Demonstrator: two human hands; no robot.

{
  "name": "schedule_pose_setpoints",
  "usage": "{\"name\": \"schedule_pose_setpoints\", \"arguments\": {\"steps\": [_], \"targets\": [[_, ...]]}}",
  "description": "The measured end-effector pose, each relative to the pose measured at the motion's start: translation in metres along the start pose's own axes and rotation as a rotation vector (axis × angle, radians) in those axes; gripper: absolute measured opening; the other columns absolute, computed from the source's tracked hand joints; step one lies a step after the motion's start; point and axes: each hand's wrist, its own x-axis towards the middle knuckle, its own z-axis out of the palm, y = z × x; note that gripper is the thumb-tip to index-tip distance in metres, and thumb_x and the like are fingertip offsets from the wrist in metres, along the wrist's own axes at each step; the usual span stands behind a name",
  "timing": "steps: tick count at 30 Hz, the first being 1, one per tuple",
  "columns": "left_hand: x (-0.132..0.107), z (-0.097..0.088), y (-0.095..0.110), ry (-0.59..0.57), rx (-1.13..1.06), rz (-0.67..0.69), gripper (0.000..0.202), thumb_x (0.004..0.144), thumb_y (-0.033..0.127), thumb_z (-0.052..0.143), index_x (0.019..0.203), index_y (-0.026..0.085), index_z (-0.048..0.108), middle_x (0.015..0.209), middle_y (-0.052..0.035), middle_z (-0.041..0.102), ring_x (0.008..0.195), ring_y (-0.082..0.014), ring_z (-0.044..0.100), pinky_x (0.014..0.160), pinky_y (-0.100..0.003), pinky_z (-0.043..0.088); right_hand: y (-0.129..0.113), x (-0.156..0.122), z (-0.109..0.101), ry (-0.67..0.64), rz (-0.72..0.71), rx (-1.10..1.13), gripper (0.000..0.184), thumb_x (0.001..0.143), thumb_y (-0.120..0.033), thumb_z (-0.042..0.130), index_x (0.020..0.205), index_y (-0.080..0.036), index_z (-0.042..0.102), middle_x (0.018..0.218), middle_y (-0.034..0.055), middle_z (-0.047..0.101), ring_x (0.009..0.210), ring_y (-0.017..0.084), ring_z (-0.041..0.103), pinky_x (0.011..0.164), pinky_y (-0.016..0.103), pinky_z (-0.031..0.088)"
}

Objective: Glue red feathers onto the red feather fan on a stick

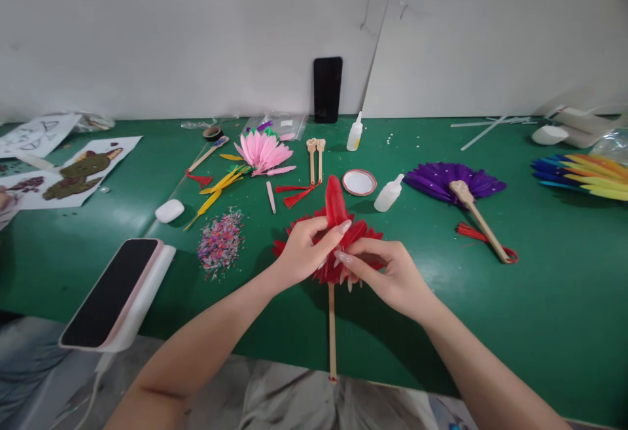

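In front of me on the green table lies a red feather fan (367, 235), its wooden handle (332, 332) pointing toward me. Above it, my left hand (310, 247) is closed on an upright red feather (335, 201), pinching it near its lower part. My right hand (387, 269) also has thumb and forefinger pinched together at the feather's lower end, close to the left fingertips. Both hands cover much of the fan's middle. Just beyond are a white dish with a red rim (359, 182) and a squeeze bottle (389, 193).
A purple feather fan (454, 182) and a multicoloured feather fan (583, 176) lie to the right. Pink feathers (263, 153), yellow feathers (216, 191) and colourful confetti-like bits (220, 243) lie left. A phone (112, 292) juts over the near edge; another phone (328, 89) leans against the wall.
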Motion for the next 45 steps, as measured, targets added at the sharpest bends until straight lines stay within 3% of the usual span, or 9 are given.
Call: {"name": "schedule_pose_setpoints", "arguments": {"steps": [5, 11, 18, 23, 31, 45], "targets": [[-0.001, 0.000, 0.001, -0.039, -0.020, -0.031, 0.037, 0.084, 0.045, 0.053, 0.063, 0.014, 0.053, 0.050, 0.0048, 0.043, 0.044, -0.0055, 0.037, 0.042, -0.019, 0.027, -0.002, -0.002, 0.000, -0.013, -0.051, -0.008, 0.024, 0.086, -0.029, 0.056, 0.066, -0.016, 0.060, 0.059, 0.0001, 0.061, 0.051, 0.010, 0.055, 0.050, 0.021, 0.047], [0.000, -0.002, 0.002, -0.035, -0.122, -0.070, 0.040, 0.081, 0.049, 0.055, 0.061, 0.015, 0.049, 0.046, 0.0058, 0.042, 0.041, -0.0049, 0.036, 0.041, -0.019, 0.027, 0.004, 0.000, 0.001, -0.020, 0.024, 0.244, 0.021, 0.086, -0.032, 0.057, 0.073, -0.015, 0.060, 0.061, -0.0012, 0.060, 0.052, 0.008, 0.055, 0.051, 0.019, 0.047], [-0.001, -0.005, 0.002, -0.040, -0.182, -0.095, 0.043, 0.080, 0.052, 0.055, 0.060, 0.015, 0.047, 0.045, 0.0060, 0.041, 0.040, -0.0044, 0.037, 0.040, -0.019, 0.028, 0.009, 0.005, -0.008, -0.225, 0.119, 0.446, 0.024, 0.086, -0.035, 0.058, 0.078, -0.014, 0.065, 0.067, 0.0027, 0.067, 0.056, 0.009, 0.061, 0.050, 0.018, 0.047], [-0.001, -0.003, 0.003, -0.123, -0.224, -0.137, 0.042, 0.081, 0.050, 0.055, 0.060, 0.015, 0.047, 0.044, 0.0060, 0.042, 0.039, -0.0045, 0.038, 0.038, -0.018, 0.028, 0.010, 0.005, -0.006, -0.232, 0.146, 0.450, 0.020, 0.082, -0.033, 0.063, 0.078, -0.013, 0.064, 0.063, 0.0018, 0.066, 0.054, 0.009, 0.061, 0.049, 0.019, 0.047], [-0.001, -0.004, 0.004, -0.090, -0.163, -0.112, 0.039, 0.080, 0.050, 0.057, 0.064, 0.015, 0.051, 0.050, 0.0051, 0.044, 0.041, -0.0041, 0.036, 0.037, -0.018, 0.026, 0.006, 0.002, -0.003, -0.217, 0.116, 0.432, 0.025, 0.085, -0.037, 0.058, 0.075, -0.015, 0.057, 0.060, -0.0006, 0.061, 0.051, 0.008, 0.057, 0.050, 0.021, 0.046], [-0.001, -0.003, 0.002, -0.060, -0.186, -0.140, 0.039, 0.080, 0.050, 0.056, 0.063, 0.015, 0.050, 0.041, 0.0067, 0.042, 0.033, -0.0036, 0.034, 0.035, -0.018, 0.024, 0.005, 0.000, 0.005, -0.122, 0.045, 0.330, 0.031, 0.092, -0.039, 0.046, 0.073, -0.017, 0.053, 0.062, 0.0008, 0.061, 0.055, 0.010, 0.056, 0.055, 0.024, 0.046]]}}
